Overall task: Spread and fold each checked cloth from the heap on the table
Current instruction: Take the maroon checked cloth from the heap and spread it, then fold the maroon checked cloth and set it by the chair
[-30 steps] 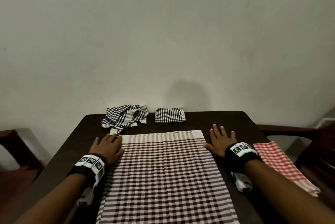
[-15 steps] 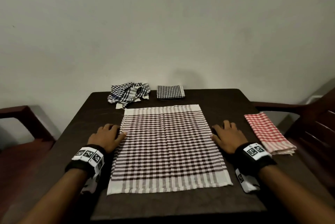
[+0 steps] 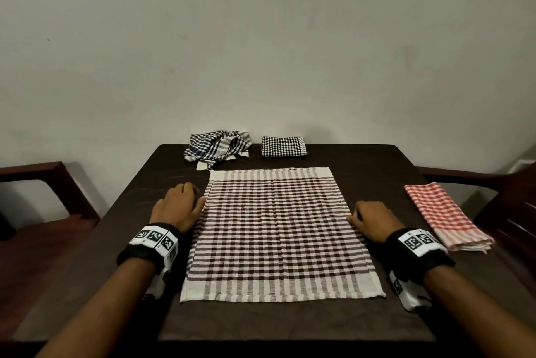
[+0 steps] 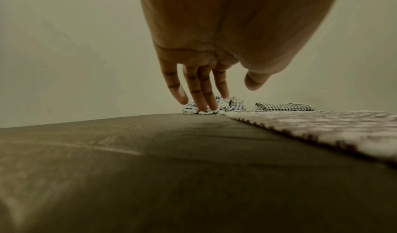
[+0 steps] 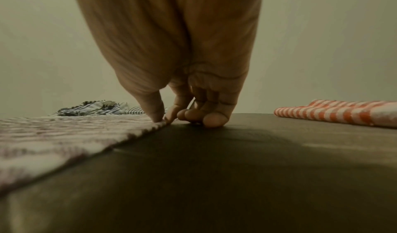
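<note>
On the table [image 3: 377, 160], right hand [image 3: 372, 220] pinches brown cloth [image 3: 275, 227] (left hand [image 3: 177, 206] relaxed).

A plain room in a home: a dark wooden table [image 3: 362, 166] pushed against a bare, off-white painted wall [image 3: 261, 53], with a dark red wooden armchair [image 3: 43, 198] at either side and household checked cloths [image 3: 217, 147] lying on it.

A dark brown table [image 3: 362, 160] stands against a plain pale wall [image 3: 261, 38]. A reddish-brown wooden chair [image 3: 43, 198] sits at the table's left side, and what looks like a second one [image 3: 510, 198] at its right, partly cut off.
</note>
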